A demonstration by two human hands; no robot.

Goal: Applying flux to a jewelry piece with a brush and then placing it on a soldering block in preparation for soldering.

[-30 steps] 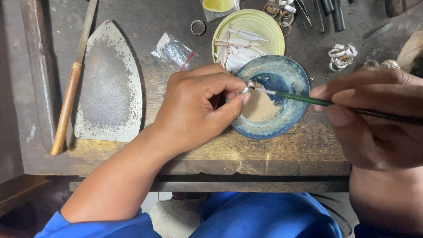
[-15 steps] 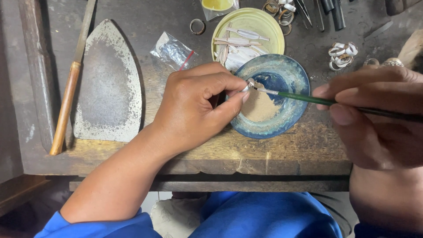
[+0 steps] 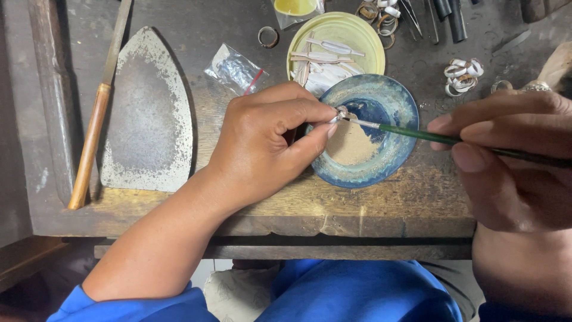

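Silver ring (image 3: 341,113) pinched between left fingers (image 3: 310,113), brush (image 3: 417,132) touching

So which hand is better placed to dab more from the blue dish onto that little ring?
Probably the right hand: it holds the green brush, tip over the blue dish. The left hand is busy pinching the ring.

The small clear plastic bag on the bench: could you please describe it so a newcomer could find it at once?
Start at the large pointed grey metal plate on the left of the wooden workbench. Just right of its tip, above the left hand, lies the small plastic bag. It alone is crinkled and transparent, with a red strip along one edge.
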